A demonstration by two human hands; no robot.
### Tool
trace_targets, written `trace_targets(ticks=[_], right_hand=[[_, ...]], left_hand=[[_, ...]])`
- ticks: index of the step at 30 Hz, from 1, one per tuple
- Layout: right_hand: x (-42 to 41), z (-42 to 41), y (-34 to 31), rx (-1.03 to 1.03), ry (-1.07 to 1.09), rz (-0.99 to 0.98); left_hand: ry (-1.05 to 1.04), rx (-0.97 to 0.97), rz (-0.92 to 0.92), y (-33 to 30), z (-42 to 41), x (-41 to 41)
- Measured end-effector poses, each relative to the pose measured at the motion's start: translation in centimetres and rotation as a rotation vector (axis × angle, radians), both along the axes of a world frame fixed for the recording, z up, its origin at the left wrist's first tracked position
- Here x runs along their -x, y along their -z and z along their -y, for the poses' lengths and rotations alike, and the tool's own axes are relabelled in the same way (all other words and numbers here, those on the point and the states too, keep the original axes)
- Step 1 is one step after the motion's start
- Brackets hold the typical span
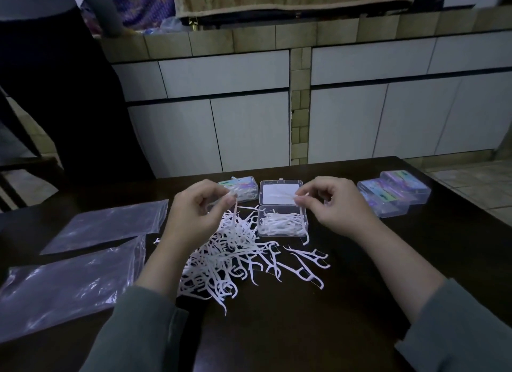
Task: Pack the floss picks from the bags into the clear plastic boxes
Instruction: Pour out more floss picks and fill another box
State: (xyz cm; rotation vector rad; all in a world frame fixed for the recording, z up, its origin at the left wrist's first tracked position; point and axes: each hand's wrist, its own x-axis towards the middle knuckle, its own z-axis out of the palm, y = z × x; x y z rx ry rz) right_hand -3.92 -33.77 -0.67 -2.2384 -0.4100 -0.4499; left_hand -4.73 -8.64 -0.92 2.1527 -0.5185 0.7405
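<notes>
A loose heap of white floss picks [227, 258] lies on the dark table [291, 330]. Behind it an open clear plastic box [281, 223] holds several picks, its lid [280, 192] standing up. My left hand [195, 214] pinches one pick by its end above the heap. My right hand [336, 205] pinches a pick that hangs down past the box's right edge. Two flat clear bags [110, 225] [69, 283] lie at the left.
A closed labelled box [241, 189] with picks stands behind my left hand. Two more closed boxes [393, 194] sit at the back right, near the table's edge. A person in dark clothes [55, 81] stands at the far left by a tiled counter [277, 36].
</notes>
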Motion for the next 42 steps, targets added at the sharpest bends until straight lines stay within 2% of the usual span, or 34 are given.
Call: trace_targets(ticks=[6,11,16,18,21,24,29,35,37,40,42], right_hand=[[-1.8,-0.9,1.6,-0.197,0.126,0.150],[-3.3,-3.1,2.6,-0.426,0.105,0.039],[-4.0,-4.5,3.2,-0.387,0.138,0.006],[-4.4,-4.3,3.4,-0.283,0.133,-0.045],[-4.4,-3.3,3.0,0.120,0.206,-0.023],[-3.7,-2.1,1.3,0.351,0.211,-0.015],[-3.2,-1.7,0.6,0.580,0.205,-0.186],[-3.1,-0.8,0.7,0.538,0.230,-0.219],[-3.0,-0.2,0.7,0.566,0.199,-0.253],[-2.6,0.3,0.6,0.666,0.147,-0.331],[-2.5,0.5,0.6,0.662,0.145,-0.381]], left_hand=[[-0.040,0.089,0.018,0.4,1.8,-1.1],[-0.079,0.206,0.066,0.0,4.0,-1.8],[-0.112,0.244,0.090,0.4,5.0,-2.7],[-0.112,0.228,0.091,0.6,5.0,-2.8],[-0.109,0.201,0.087,0.8,4.9,-2.7],[-0.115,0.199,0.094,0.8,4.7,-2.7],[-0.121,0.211,0.065,0.7,4.9,-2.7],[-0.088,0.239,-0.036,0.7,6.3,-3.3],[-0.104,0.091,-0.004,0.6,6.7,-3.6],[-0.144,-0.333,0.209,0.1,7.2,-4.0],[-0.145,-0.543,0.183,-0.4,7.4,-4.2]])
